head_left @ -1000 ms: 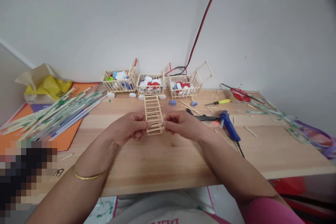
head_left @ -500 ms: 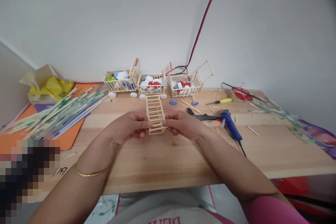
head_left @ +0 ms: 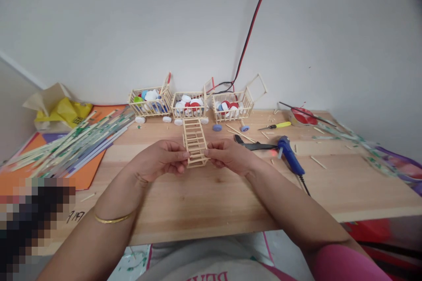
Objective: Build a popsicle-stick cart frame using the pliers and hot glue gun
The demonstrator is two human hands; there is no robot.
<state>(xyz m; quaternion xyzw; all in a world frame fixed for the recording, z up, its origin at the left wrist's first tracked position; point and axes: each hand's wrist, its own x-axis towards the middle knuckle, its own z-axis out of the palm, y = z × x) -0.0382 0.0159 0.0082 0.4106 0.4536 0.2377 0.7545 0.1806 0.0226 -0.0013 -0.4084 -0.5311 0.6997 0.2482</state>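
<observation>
Between my hands is a small wooden stick frame [head_left: 195, 140], long and slatted like a ladder, with side pieces at its near end. My left hand [head_left: 166, 158] pinches its left edge between thumb and fingers. On the right edge, my right hand [head_left: 227, 156] grips in the same way. Behind the frame stand three little stick carts filled with bottle caps: a left cart [head_left: 150, 107], a middle cart [head_left: 188, 113] and a right cart [head_left: 231, 116]. The frame's far end overlaps the middle cart in view; whether they touch, I cannot tell.
At right lie a blue glue gun [head_left: 290, 156], a black-handled tool [head_left: 253, 144], a yellow-handled screwdriver [head_left: 280, 126] and a red-lined bowl [head_left: 303, 117]. Bundled sticks [head_left: 82, 140] rest on orange sheets [head_left: 89, 171] at left, near a yellow bag [head_left: 64, 114]. Loose sticks are scattered about.
The view has shifted very slightly. Both hands keep hold of the stick frame in nearly the same place.
</observation>
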